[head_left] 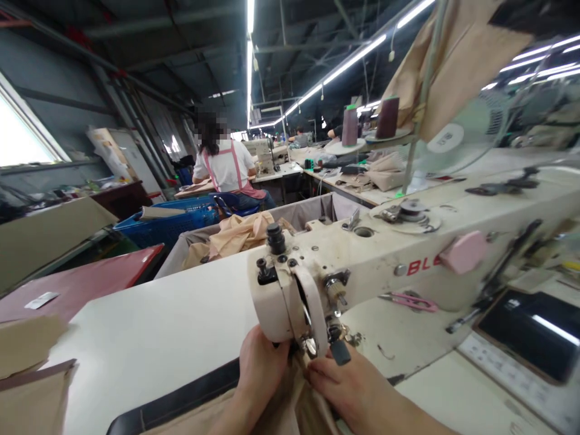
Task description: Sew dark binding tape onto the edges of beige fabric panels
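A white sewing machine (pixel 272 299) reaches in from the right, its head above the tan fabric (pixel 290 402). My left hand (pixel 263 368) is at the left of the needle area, closed on the fabric, with its fingertips partly hidden behind the machine head. On the other side, my right hand (pixel 339 380) pinches the same fabric with bent fingers, just below the presser area. The needle and the stitched spot are hidden by the machine head and my hands. The fabric runs down toward me between both wrists.
Pink-handled thread snips (pixel 414 301) lie under the machine arm, and a dark phone-like device (pixel 530 332) is at right. Beyond the white tabletop (pixel 172 314) stand a fabric-filled bin (pixel 290 211) and a blue crate (pixel 167 220). A seated person (pixel 226 166) works farther back. Thread cones (pixel 350 127) stand behind.
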`<state>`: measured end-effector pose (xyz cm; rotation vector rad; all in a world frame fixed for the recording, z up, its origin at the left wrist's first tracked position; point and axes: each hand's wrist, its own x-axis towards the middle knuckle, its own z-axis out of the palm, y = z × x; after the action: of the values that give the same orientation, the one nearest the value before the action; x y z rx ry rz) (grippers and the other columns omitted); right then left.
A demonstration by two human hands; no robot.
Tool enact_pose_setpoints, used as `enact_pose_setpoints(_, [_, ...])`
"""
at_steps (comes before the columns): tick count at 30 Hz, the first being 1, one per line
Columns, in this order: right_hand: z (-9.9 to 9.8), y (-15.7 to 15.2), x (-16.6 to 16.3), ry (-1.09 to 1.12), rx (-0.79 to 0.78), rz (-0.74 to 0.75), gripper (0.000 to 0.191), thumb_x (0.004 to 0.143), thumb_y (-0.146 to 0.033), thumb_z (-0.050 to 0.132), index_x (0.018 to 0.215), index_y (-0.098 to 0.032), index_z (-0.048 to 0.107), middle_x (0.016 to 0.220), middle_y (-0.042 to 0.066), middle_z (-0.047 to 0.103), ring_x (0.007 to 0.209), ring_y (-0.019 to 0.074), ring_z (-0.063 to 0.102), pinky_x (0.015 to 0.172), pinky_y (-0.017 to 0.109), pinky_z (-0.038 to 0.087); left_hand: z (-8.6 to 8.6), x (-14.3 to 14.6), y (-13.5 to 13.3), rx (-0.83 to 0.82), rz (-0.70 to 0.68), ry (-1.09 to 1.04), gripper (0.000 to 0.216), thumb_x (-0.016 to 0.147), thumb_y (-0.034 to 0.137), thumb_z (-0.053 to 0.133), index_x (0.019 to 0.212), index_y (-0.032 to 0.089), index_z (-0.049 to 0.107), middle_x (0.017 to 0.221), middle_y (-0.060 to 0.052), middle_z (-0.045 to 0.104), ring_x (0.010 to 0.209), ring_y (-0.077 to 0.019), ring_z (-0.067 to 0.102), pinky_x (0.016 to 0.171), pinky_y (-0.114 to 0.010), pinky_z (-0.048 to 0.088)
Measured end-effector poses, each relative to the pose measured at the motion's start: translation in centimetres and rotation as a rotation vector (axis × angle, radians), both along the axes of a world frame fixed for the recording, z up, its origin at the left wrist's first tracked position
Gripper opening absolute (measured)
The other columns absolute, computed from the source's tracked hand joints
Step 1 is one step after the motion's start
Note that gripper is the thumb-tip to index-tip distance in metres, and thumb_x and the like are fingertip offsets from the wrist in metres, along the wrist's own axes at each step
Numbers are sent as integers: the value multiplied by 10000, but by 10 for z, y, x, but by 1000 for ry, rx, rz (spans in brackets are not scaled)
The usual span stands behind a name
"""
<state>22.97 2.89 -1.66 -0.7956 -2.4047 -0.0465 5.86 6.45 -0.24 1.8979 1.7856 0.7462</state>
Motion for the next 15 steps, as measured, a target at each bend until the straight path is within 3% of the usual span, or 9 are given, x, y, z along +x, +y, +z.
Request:
enact_pose_setpoints(5, [-9,5,-3,-79,44,-78,158,762,-57,585,852,-158,667,795,29,700,734,213,629,672,346,529,7,1,2,35,-2,-41,180,755,193,556,863,189,699,867,-92,716,971,-289,623,751,-295,456])
enact_pose_setpoints(9, [-2,-1,-2,-83,-19,-72,191,805,-21,541,906,-137,655,858,63,687,824,231,617,740,376,510,9,3,4,20,1,-67,175,741,137,528,824,159,680,864,-93,709,867,-247,638,717,-282,433])
enact_pose_setpoints(12, [10,-11,0,-83,-94,1,227,862,-30,488,994,-132,641,885,97,677,847,245,605,700,371,495,11,-5,-5,-16,12,-75,97,712,139,557,735,165,648,784,-55,682,744,-189,608,649,-247,398])
enact_pose_setpoints(15, [21,-31,0,-83,-162,134,245,894,-116,485,1070,-212,625,856,62,670,794,231,595,675,366,486,23,-24,-35,-93,19,-86,84,694,170,584,611,167,575,595,5,576,594,-144,517,554,-225,344])
